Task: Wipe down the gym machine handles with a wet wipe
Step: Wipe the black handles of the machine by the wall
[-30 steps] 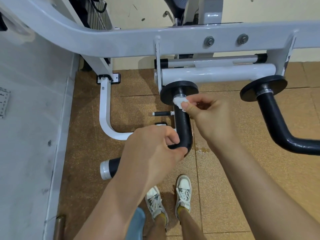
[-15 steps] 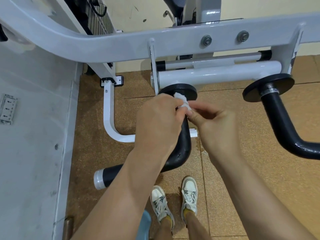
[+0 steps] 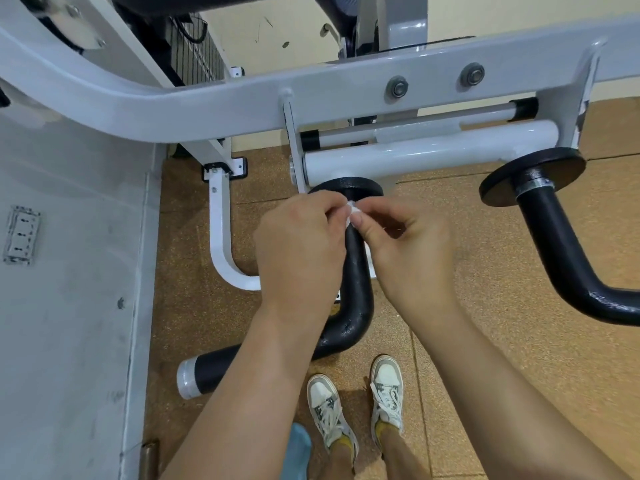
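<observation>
A black bent handle (image 3: 356,292) hangs from a black disc (image 3: 346,187) under the white machine frame (image 3: 242,98); its capped end points lower left. A small white wet wipe (image 3: 354,210) sits at the top of that handle, just under the disc. My left hand (image 3: 301,244) and my right hand (image 3: 408,244) meet there, and the fingertips of both pinch the wipe. Most of the wipe is hidden by my fingers. A second black handle (image 3: 561,258) hangs at the right, untouched.
A grey wall (image 3: 69,271) with a socket plate (image 3: 20,235) stands close at the left. A white curved floor foot (image 3: 221,244) of the machine lies behind the left handle. My shoes (image 3: 356,403) stand on brown floor tiles below.
My left hand let go of the handle's bend and rose to the top of the handle, joining my right hand on the wipe. The wipe is now bunched smaller between the fingertips.
</observation>
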### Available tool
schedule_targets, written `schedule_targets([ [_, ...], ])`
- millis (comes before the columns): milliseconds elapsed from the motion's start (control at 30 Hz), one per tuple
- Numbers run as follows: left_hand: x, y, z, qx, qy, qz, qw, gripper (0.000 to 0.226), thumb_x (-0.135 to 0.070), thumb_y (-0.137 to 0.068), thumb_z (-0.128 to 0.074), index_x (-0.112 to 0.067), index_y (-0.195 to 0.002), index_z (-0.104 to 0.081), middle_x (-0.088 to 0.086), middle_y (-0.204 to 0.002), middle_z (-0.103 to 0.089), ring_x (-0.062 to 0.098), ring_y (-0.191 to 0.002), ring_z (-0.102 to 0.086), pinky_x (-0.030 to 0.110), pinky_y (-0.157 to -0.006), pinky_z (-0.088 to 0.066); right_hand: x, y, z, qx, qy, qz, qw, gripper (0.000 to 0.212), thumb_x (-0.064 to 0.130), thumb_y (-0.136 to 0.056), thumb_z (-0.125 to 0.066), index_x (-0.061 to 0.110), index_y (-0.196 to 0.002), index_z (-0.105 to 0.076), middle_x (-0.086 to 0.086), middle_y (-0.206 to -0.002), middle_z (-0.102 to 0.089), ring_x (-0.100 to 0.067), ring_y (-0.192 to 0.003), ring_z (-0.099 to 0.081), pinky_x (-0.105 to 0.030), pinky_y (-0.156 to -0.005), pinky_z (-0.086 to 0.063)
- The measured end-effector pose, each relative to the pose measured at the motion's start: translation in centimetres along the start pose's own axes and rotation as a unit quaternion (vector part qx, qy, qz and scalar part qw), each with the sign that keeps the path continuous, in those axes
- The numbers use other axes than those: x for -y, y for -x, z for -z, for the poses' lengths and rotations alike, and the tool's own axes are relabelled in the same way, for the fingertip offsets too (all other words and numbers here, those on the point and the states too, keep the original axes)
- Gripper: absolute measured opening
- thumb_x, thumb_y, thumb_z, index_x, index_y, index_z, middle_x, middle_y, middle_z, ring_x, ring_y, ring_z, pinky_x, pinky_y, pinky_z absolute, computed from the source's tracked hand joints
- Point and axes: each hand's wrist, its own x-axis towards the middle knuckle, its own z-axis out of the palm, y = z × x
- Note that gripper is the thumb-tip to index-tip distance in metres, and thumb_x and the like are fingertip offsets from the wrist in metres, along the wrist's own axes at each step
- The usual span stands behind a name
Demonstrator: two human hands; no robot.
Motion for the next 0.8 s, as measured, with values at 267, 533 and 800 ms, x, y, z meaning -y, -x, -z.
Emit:
schedule_targets([
  [267, 0.9, 0.3, 0.6, 0.067, 0.109, 0.190, 0.973, 0.018, -0.024, -0.090, -0.061, -0.025, -0.077, -0.073, -0.005, -0.066, -0.071, 0.011, -0.064, -0.070, 0.039, -0.070, -0.059, 1.3, 0.1, 0.2, 0.098, 0.117, 0.109, 0.982, 0.018, 0.010, -0.089, -0.065, 0.016, -0.103, -0.075, 0.005, -0.094, -0.059, -0.006, -0.085, -0.052, -0.009, -0.075, -0.041],
  [533, 0.1, -1.2, 0.5, 0.095, 0.036, 0.173, 0.980, 0.022, -0.043, -0.085, -0.065, -0.023, -0.082, -0.074, -0.009, -0.070, -0.069, -0.001, -0.065, -0.062, -0.001, -0.058, -0.035, 0.1, 0.6, 2.3, 0.081, -0.008, -0.034, 0.996, 0.025, 0.005, -0.092, -0.057, 0.022, -0.100, -0.074, 0.015, -0.092, -0.070, 0.001, -0.090, -0.064, -0.019, -0.082, -0.048],
  [800, 1.6, 0.0, 1.3, 0.151, 0.084, 0.233, 0.957, 0.022, -0.018, -0.090, -0.061, -0.021, -0.070, -0.070, 0.003, -0.066, -0.071, 0.020, -0.065, -0.071, 0.045, -0.071, -0.059, 0.9, 1.6, 2.7, 0.084, -0.009, -0.062, 0.994, 0.020, 0.011, -0.091, -0.061, 0.026, -0.098, -0.073, 0.017, -0.087, -0.069, 0.003, -0.085, -0.062, -0.019, -0.082, -0.049],
])
